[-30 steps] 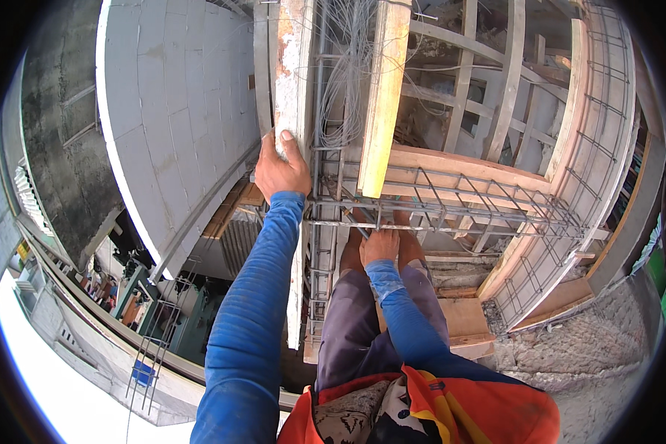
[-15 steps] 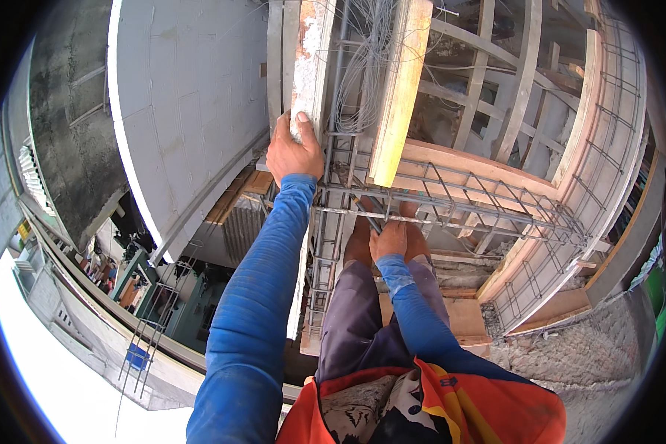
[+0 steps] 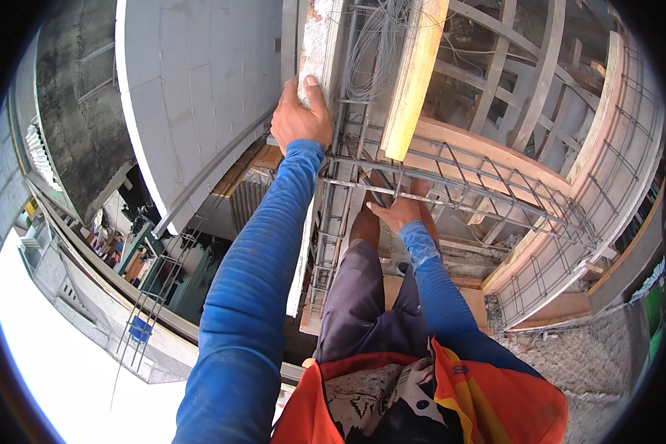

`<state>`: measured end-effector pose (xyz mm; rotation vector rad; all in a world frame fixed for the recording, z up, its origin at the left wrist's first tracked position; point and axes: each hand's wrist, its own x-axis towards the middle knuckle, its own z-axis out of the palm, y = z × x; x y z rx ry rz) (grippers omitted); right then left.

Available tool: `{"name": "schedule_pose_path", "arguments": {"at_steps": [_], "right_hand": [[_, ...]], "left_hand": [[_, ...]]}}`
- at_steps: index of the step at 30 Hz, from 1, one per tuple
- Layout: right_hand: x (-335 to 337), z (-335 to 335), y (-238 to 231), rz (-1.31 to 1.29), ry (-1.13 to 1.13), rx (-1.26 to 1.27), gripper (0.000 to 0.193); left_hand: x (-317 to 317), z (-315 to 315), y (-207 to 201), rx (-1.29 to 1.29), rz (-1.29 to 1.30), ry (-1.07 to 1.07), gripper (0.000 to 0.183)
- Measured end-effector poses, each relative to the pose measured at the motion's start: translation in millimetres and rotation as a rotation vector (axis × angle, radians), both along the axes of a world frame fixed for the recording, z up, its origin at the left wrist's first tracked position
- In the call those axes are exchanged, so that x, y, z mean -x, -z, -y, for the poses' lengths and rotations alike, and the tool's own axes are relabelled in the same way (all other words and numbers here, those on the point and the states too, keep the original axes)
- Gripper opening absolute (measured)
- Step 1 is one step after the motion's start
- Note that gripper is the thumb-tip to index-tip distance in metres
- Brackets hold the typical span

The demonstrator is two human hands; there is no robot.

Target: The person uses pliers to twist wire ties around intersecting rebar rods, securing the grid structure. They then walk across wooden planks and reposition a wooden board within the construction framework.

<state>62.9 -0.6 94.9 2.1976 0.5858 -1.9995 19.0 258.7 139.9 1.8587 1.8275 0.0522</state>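
Worker on steel bar cage, high up.
Left hand [image 3: 301, 118] clamps the rough plank [image 3: 314, 44]; right hand [image 3: 397, 213] grips a stiff, heavy-looking steel bar [image 3: 451, 203], best held mid-span.

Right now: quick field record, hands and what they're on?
left hand: gripping the end of a whitish vertical board
right hand: at the horizontal rebar cage, fingers by a bar; grip unclear
beside board: bundle of thin wires, wooden plank
sleeves: blue
setting: high up, ground far below at left
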Motion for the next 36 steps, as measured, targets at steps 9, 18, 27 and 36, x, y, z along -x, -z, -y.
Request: {"name": "schedule_pose_path", "arguments": {"at_steps": [9,18,27,36], "right_hand": [[54.8,18.1,12.1,0.711,-0.174,-0.286,0.078],[59.0,15.1,26.0,0.652,0.067,-0.181,0.073],[49.5,2.4,-11.9,0.475,-0.024,-0.188,0.043],[59.2,1.6,-12.9,0.596,0.213,-0.084,0.065]], "left_hand": [[1.1,2.4,5.6,-0.031,-0.064,0.002,0.063],[3.0,3.2,13.3,-0.078,-0.087,-0.003,0.066],[6.8,1.5,7.8,-0.014,-0.027,-0.002,0.064],[5.0,1.4,6.1,0.035,-0.018,0.013,0.065]]}}
